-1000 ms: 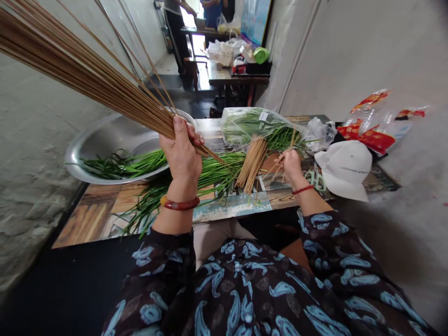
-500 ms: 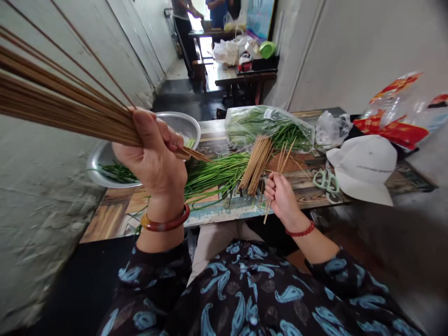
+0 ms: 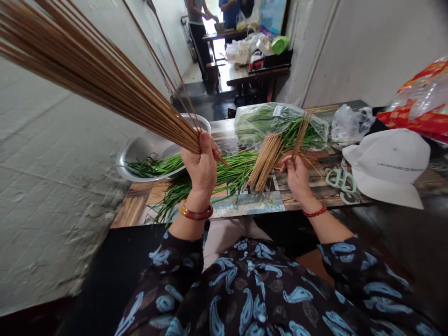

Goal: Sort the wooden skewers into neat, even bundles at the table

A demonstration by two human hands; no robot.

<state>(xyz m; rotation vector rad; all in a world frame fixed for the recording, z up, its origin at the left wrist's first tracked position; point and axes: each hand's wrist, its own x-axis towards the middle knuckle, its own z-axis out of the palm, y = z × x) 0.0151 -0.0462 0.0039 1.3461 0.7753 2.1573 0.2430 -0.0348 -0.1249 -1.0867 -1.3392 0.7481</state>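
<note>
A stick bundle point(image 3: 140, 102) is clamped by the fingers of the left hand point(image 3: 201, 167), a few sticks point(image 3: 301, 135) by the right hand point(image 3: 297, 179); splaying is best curbed by snug grips.

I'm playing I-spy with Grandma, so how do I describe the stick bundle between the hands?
On the patchwork table, find the clear bag of green stalks. The stick bundle lies at its near edge, the only one nobody holds.

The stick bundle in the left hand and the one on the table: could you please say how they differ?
The held bundle slants upward in the left hand, while the table bundle lies unheld. The held bundle looks darker brown, the table bundle paler. Both are brownish.
</note>
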